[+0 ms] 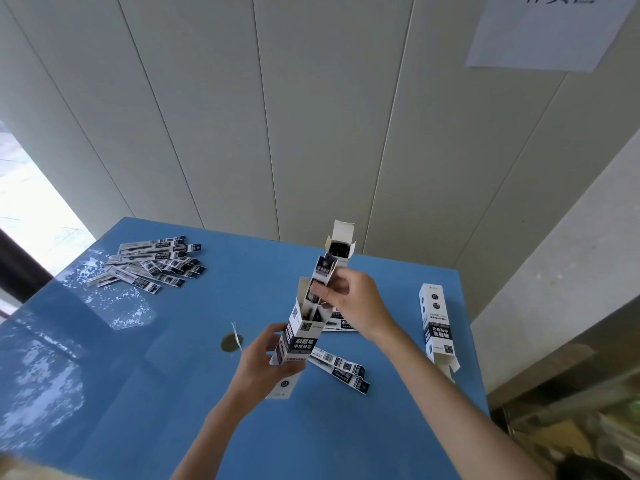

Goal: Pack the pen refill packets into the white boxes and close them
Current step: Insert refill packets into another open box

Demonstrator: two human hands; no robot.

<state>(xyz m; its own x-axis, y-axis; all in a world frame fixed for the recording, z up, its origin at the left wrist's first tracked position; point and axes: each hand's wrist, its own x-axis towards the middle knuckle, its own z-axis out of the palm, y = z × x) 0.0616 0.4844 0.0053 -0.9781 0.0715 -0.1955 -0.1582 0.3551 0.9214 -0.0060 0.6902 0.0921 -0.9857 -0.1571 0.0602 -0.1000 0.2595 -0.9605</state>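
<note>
- The blue table fills the lower half of the view and serves as the packing bench, stock laid out around a bare middle where the hands work.
- At 3 o'clock a white box lies flat with its near-end flaps open, within easy reach of the right hand; whether it holds anything I cannot tell.
- The left hand is wrapped around the lower part of another white carton, held tilted with its open mouth up and away, so packets can slide down inside.
- The right hand pinches a pen refill packet at the carton's mouth, partly in, seemingly feeding it down among packets already inside.
- At 10 o'clock a fanned pile of refill packets waits, well apart from the hands.
- At 12 o'clock a third box stands upright at the far edge, top flap raised, dark contents showing.
- At 5 o'clock of the carton a few loose packets lie close by, probably next in line.
- A small round hole in the tabletop sits just beside the left hand.
</note>
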